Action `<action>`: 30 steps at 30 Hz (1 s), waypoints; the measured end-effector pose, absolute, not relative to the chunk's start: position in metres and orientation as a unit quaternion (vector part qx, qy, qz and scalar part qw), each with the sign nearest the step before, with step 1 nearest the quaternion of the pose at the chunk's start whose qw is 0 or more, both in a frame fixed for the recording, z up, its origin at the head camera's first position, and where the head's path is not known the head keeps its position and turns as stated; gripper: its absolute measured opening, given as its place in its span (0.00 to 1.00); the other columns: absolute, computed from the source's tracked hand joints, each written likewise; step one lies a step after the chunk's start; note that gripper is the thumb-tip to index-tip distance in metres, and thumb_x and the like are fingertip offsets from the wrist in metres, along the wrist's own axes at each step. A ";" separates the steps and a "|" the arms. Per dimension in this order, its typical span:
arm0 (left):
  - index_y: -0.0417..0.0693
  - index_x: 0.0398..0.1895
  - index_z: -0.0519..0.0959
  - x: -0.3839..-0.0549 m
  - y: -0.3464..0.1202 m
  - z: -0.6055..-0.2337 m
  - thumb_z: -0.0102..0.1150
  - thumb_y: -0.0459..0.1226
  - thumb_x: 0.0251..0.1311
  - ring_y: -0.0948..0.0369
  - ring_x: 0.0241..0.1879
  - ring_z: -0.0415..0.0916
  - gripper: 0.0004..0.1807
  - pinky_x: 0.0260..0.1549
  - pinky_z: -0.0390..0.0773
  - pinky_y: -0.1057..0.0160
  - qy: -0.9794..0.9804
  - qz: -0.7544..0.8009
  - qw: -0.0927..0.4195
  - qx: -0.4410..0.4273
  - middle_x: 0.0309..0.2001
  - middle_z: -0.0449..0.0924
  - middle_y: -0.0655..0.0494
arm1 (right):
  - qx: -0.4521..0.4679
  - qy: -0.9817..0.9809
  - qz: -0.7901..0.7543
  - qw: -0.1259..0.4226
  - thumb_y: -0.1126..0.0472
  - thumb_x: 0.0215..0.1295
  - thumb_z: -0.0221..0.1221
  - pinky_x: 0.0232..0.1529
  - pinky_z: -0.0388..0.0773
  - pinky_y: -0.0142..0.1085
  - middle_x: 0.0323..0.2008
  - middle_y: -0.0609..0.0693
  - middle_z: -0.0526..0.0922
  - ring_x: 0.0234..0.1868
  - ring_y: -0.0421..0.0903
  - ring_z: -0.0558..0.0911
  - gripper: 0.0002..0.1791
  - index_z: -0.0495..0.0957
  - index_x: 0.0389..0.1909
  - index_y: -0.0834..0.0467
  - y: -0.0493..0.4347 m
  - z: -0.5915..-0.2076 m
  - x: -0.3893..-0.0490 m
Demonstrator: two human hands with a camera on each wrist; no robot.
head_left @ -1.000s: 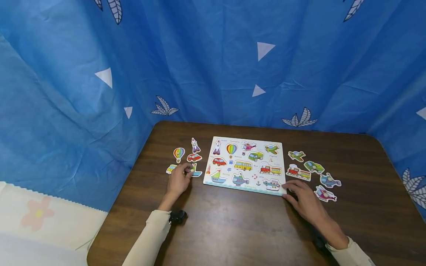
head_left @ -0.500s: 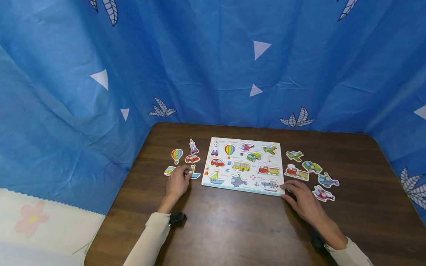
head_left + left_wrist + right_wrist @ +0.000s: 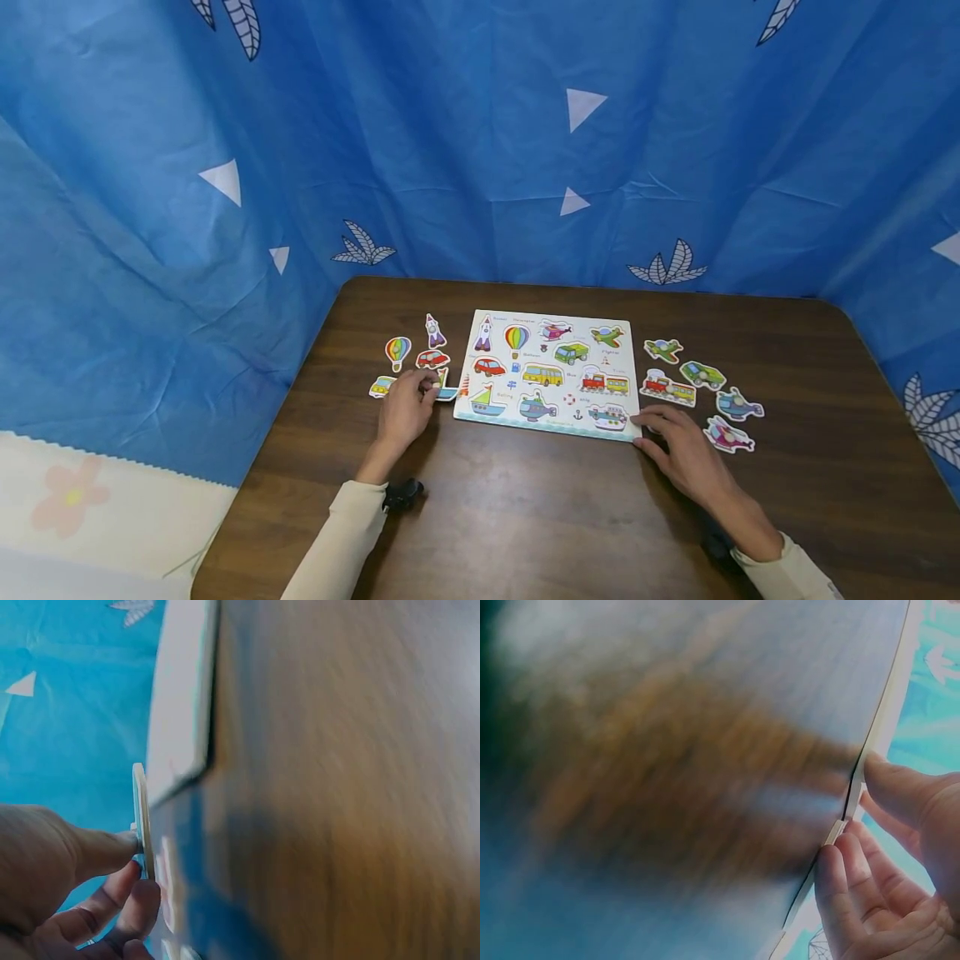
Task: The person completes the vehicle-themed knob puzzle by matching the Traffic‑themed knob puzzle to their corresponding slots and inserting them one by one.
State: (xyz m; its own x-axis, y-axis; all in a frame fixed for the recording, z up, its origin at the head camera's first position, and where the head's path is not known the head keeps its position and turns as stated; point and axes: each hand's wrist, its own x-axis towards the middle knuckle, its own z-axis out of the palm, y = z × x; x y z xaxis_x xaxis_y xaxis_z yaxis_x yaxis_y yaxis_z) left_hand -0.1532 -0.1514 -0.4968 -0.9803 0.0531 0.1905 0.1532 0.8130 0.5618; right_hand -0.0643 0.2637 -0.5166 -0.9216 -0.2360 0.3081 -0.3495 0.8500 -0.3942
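Observation:
My left hand pinches a sailboat puzzle piece by its knob, left of the puzzle board. In the left wrist view the sailboat piece stands edge-on between thumb and fingers, raised off the table. The white board bears printed vehicles with outlined shapes. At its near right corner, my right hand holds the board with thumb and index finger. The right wrist view shows the thumb against the board's edge, and the other fingers beside a thin pale edge, perhaps of another piece.
By the left hand lie a rocket, balloon, red car and yellow bus. Right of the board are a plane, train, green truck, submarine and helicopter. A blue curtain hangs behind the table.
The left hand has lifted the sailboat piece from the table and shifted it slightly right, toward the board. My right hand stays at the board's corner. The head view has shifted slightly.

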 end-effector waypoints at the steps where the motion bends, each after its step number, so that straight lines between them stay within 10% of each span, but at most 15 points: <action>1: 0.46 0.41 0.85 -0.152 -0.148 -0.495 0.68 0.31 0.57 0.59 0.29 0.78 0.08 0.30 0.76 0.57 -0.946 -0.306 0.083 -0.059 0.33 0.82 0.52 | 0.153 -0.954 0.227 0.124 0.66 0.53 0.74 0.51 0.77 0.54 0.45 0.54 0.83 0.48 0.56 0.81 0.16 0.86 0.43 0.61 0.264 -0.517 -0.064; 30: 0.51 0.36 0.84 -0.145 -0.093 -0.497 0.70 0.34 0.56 0.61 0.29 0.77 0.06 0.28 0.75 0.58 -0.954 -0.267 0.046 -0.127 0.30 0.81 0.59 | 0.176 -0.949 0.229 0.123 0.66 0.52 0.74 0.50 0.77 0.54 0.44 0.57 0.84 0.48 0.57 0.82 0.16 0.86 0.42 0.63 0.270 -0.518 -0.068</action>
